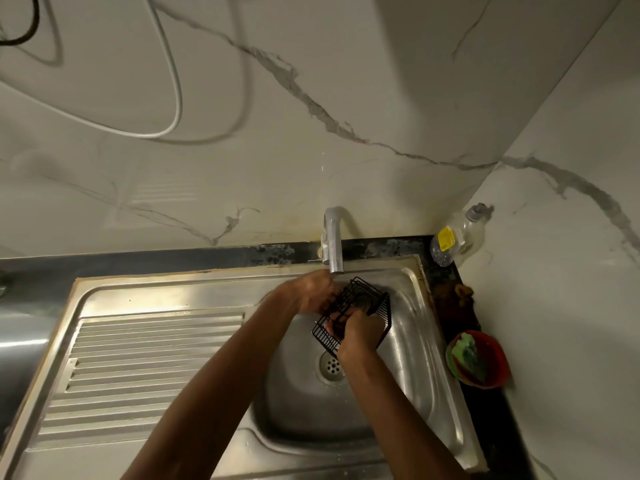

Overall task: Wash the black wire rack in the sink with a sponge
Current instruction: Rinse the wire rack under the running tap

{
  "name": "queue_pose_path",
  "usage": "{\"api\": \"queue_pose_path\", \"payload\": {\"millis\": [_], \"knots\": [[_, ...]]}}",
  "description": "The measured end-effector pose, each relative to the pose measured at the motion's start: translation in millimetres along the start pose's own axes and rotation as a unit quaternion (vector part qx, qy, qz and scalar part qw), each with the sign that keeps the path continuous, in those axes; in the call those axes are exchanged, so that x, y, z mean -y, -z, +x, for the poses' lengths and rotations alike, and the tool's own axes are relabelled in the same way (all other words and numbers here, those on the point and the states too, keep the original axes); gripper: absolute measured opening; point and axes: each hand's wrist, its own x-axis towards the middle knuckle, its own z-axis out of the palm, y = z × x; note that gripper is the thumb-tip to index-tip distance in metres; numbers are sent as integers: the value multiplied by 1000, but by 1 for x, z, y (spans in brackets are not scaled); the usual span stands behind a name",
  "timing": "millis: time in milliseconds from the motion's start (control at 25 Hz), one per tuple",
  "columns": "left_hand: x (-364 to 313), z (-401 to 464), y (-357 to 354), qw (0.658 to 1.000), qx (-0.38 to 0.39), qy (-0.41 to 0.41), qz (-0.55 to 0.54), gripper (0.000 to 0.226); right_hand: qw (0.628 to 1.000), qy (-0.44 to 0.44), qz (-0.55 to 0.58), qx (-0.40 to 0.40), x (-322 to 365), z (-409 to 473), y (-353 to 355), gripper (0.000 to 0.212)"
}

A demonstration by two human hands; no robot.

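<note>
The black wire rack [360,299] is held tilted over the steel sink basin [408,341], just below the tap spout. My left hand [313,291] grips its far left edge. My right hand [358,332] is closed on the rack's near side, fingers pushed through the wires. I cannot tell whether a sponge is in that hand. A green sponge [469,355] lies in a red bowl [495,362] on the counter to the right of the sink.
The chrome tap [333,237] rises behind the basin, and the drain [331,366] sits under the rack. A ribbed drainboard [138,368] fills the left. A clear soap bottle [457,233] stands in the back right corner. Marble walls close the back and right.
</note>
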Motion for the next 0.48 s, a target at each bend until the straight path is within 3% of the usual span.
{"api": "queue_pose_path", "payload": {"millis": [160,240,480], "knots": [[5,5,-7,1000,-20,1,18,44,1000,17,2,6,8,-2,11,31],[9,6,-7,1000,-20,-7,22,34,1000,16,-5,8,18,-1,17,28],[32,5,-10,991,-124,-58,-3,8,996,-33,-57,66,37,13,51,40]]}}
